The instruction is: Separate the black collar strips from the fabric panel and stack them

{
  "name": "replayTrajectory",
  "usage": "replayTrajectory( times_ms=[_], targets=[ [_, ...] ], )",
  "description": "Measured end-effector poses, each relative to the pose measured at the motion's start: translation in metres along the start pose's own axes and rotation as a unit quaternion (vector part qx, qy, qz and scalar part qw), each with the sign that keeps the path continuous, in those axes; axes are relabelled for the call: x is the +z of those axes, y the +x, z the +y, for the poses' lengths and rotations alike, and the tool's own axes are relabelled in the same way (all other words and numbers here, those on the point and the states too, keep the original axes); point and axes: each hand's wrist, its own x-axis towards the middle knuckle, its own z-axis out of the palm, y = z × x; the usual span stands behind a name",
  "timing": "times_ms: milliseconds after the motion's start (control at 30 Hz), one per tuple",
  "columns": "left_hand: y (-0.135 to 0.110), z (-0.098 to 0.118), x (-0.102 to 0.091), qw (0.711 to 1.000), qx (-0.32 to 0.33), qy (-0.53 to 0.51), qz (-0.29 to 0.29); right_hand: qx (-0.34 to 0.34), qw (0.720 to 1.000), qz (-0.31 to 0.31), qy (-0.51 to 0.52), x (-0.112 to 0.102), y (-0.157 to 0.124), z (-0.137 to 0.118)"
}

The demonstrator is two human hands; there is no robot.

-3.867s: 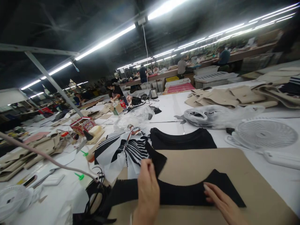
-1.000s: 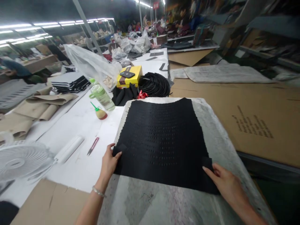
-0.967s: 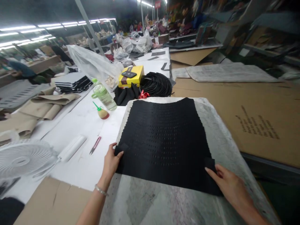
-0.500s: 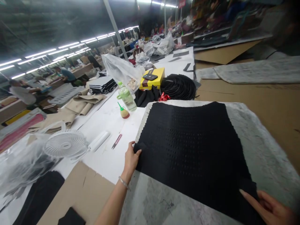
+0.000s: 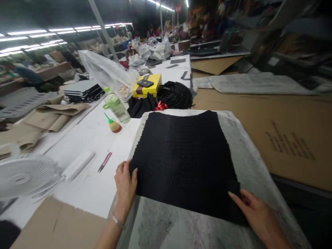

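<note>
A broad black perforated fabric panel (image 5: 178, 162) lies over a grey, stained padded board (image 5: 166, 228); rows of small dots run down its middle. At the panel's left edge, my left hand (image 5: 126, 181) pinches the fabric between thumb and fingers. My right hand (image 5: 255, 211) grips the lower right corner, with the thumb on top and the other fingers partly hidden behind the fabric. That corner looks slightly folded under my thumb.
Left on the white tabletop are pink thread snips (image 5: 105, 162), a small oil bottle (image 5: 114, 125), a green water bottle (image 5: 118, 107) and a white fan (image 5: 23, 178). Behind the board sit a yellow box (image 5: 153, 83) and coiled black strips (image 5: 175, 95). Brown cardboard (image 5: 259, 110) lies right.
My view has turned right, so the scene sits further left. Both hands keep hold of the panel. Printed cardboard now shows at right.
</note>
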Motion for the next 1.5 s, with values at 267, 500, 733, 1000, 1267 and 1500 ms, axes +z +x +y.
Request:
replayTrajectory(
  times_ms=[267, 500, 733, 1000, 1267, 1500],
  targets=[
    [-0.033, -0.001, 0.023, 0.99, 0.128, 0.045, -0.042, 0.005, 1.0, 0.013, -0.024, -0.005, -0.009, -0.025],
    [-0.03, 0.004, 0.023, 0.985, 0.139, 0.095, -0.04, 0.019, 0.999, 0.021, -0.044, -0.004, -0.01, -0.03],
    [-0.037, 0.01, 0.023, 0.977, 0.133, 0.156, -0.049, 0.023, 0.998, 0.012, -0.06, -0.004, -0.009, -0.03],
    [-0.042, 0.014, 0.024, 0.973, 0.13, 0.182, -0.057, -0.103, 0.979, 0.12, -0.131, -0.01, -0.017, -0.04],
    [-0.045, 0.015, 0.021, 0.979, 0.113, 0.154, -0.075, -0.387, 0.909, 0.046, -0.146, 0.008, -0.015, -0.035],
    [-0.045, 0.016, 0.017, 0.983, 0.094, 0.132, -0.092, -0.404, 0.894, 0.085, -0.175, 0.009, -0.009, -0.012]
  ],
)
